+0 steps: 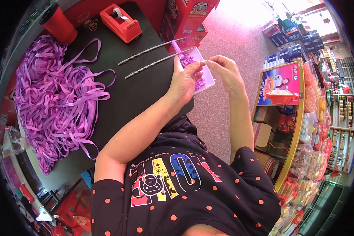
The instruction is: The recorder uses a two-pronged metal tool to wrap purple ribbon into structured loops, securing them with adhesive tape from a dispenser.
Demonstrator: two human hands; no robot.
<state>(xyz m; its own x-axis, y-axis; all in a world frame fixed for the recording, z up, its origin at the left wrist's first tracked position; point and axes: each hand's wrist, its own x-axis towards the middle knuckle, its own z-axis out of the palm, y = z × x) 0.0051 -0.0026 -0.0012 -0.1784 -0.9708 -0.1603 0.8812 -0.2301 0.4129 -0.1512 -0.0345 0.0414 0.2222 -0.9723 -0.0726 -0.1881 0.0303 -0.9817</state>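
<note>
Left hand (183,83) and right hand (228,74) nearly meet at the fingertips; what they pinch is unclear. Leftward, purple ribbon (63,106) heaps, then twisted rods (148,67); beneath them, a tray (209,74). Seemingly delicate ribbon handling, calling next for steady fingertips.

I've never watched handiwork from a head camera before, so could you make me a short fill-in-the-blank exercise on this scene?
1. The twisted metal rods beside the hands number ____.
2. The tape dispenser on the black table is coloured ____.
3. The big ribbon heap lies nearer the person's ____ hand.
4. The small pieces inside the pale tray are coloured ____.

Missing words: two; red; left; purple.
</note>
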